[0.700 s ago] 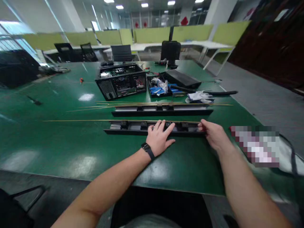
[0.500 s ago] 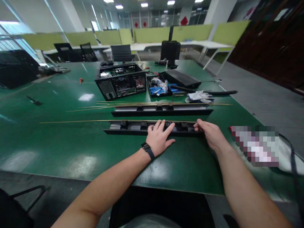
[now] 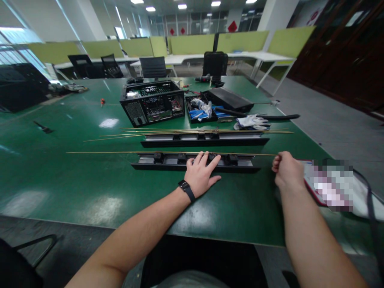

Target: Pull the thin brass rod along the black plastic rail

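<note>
So, left hand (image 3: 202, 176): you're laying it over the near rail (image 3: 162, 167), fingers fanning out, grasping nothing; can't tell how hard you're pressing.
Right hand (image 3: 288, 170): you're clenching your fingers on the rod (image 3: 102, 152) at its right end, clear of the rail.
Rod: it's running along the rail's back edge, left end sticking out well past the rail. Can't tell if it's passing through the blocks (image 3: 181, 159) or just lying behind them.
Rail: it's sitting on the table (image 3: 84, 172), right in front of you.
Bend risk: rod's looking thin; if you're pulling or pushing off its line, it could be kinking near your fist.
Slip risk: if your left hand is only resting, the rail could be skidding along with the rod.
Tangle risk: other rods (image 3: 186, 131) are lying by the far rail (image 3: 204, 143); a left end swinging away from you could be catching them.
Bump risk: your right wrist is hovering just beside the masked item (image 3: 327, 188); a wider reach could be shoving it.
</note>
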Demonstrator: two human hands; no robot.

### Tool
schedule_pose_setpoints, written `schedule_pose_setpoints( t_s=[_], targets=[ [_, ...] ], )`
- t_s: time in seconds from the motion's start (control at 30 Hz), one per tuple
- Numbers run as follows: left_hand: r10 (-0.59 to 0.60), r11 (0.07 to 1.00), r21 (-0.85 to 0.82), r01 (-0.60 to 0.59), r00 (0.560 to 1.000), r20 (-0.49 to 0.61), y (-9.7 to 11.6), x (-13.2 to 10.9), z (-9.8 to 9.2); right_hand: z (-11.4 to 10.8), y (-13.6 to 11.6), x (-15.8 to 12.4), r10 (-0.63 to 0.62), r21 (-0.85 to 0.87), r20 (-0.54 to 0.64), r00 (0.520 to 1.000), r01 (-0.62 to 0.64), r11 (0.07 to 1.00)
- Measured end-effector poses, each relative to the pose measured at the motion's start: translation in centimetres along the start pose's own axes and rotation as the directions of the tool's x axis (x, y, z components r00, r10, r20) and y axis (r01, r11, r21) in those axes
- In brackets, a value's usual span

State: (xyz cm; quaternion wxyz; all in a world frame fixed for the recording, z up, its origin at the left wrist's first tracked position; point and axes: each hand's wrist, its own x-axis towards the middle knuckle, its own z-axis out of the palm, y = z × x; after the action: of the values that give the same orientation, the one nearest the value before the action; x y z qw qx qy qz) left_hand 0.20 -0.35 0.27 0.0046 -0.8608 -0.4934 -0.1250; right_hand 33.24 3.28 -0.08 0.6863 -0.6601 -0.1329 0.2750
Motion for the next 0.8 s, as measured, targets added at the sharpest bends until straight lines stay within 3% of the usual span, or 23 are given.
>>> schedule_pose_setpoints(
  t_s=[0.1, 0.23, 0.53, 0.63, 0.8],
  targets=[
    [0.000, 1.000, -0.001, 0.000, 1.000, 0.006, 0.0, 0.0, -0.1, -0.1, 0.2, 0.3, -0.014, -0.010, -0.012, 1.000, 0.014, 1.000],
    [-0.001, 1.000, 0.002, 0.001, 1.000, 0.014, 0.1, 0.1, -0.1, 0.3, 1.2, 0.0, -0.019, 0.004, 0.178, 0.984, 0.019, 1.000],
    [0.001, 1.000, 0.004, -0.001, 1.000, -0.001, 0.1, 0.0, 0.1, 1.0, 2.4, -2.2, -0.073, -0.122, 0.577, 0.814, 0.174, 0.977],
    [0.001, 1.000, 0.008, -0.001, 1.000, 0.001, 0.1, 0.0, 0.1, 1.1, 2.3, -2.7, -0.072, -0.151, 0.616, 0.785, 0.208, 0.966],
    [0.007, 1.000, 0.014, -0.007, 1.000, -0.017, 0.0, 0.0, 0.2, 1.1, 2.3, -2.7, -0.079, -0.156, 0.609, 0.789, 0.217, 0.964]
  ],
)
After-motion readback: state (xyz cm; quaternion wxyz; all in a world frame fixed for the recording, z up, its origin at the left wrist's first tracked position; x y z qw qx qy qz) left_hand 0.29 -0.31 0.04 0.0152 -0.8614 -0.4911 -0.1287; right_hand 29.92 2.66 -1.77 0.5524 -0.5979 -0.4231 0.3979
